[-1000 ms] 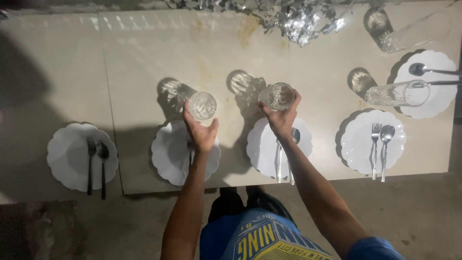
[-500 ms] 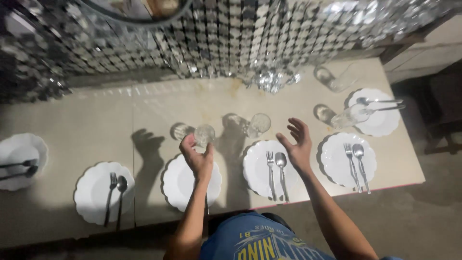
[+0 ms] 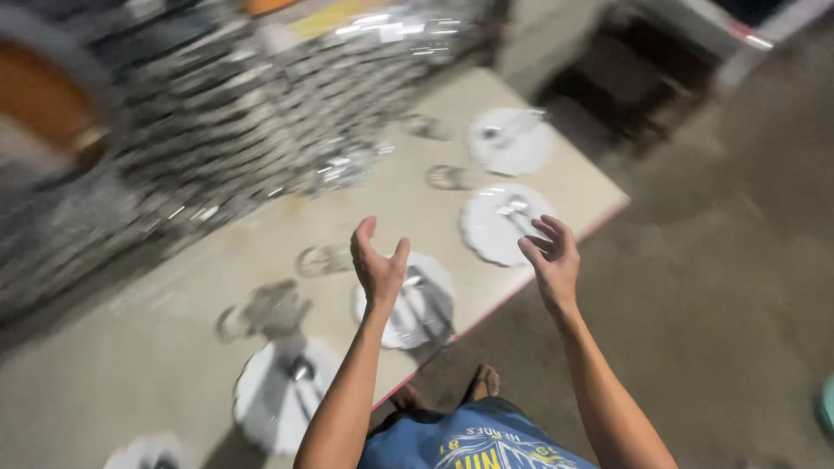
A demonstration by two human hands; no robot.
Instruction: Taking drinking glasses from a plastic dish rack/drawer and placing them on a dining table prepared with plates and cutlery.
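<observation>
Both hands are raised above the pale beige stone-topped counter (image 3: 217, 287) with nothing in them: the left hand (image 3: 379, 267) is spread with its palm turned inward and fingers pointing up, and the right hand (image 3: 551, 259) is likewise released, its fingers loosely curled, out past the counter's near edge. Directly under the left hand lies a white scalloped round plate (image 3: 432, 306) carrying a metal spoon (image 3: 413, 283) (the cutlery is smeared by blur, so whether a fork lies with it cannot be told). Just behind that plate, near the left hand's thumb side, stands a clear patterned drinking glass (image 3: 320, 259), apart from the hand. Further left a second clear glass (image 3: 265, 310) stands behind another white scalloped plate (image 3: 261, 395) that bears dark-looking cutlery. To the right, near the right hand but not touching it, a third white scalloped plate (image 3: 497, 227) holds a spoon and fork, with a blurred glass (image 3: 447, 177) behind it. A fourth white plate (image 3: 511, 141) sits near the counter's far corner. A shimmering silver sequin curtain (image 3: 243, 95) hangs behind the counter. Below, the person's blue printed shirt (image 3: 473, 439) and a bare foot (image 3: 483, 382) show above the rough grey concrete floor (image 3: 721, 287).
</observation>
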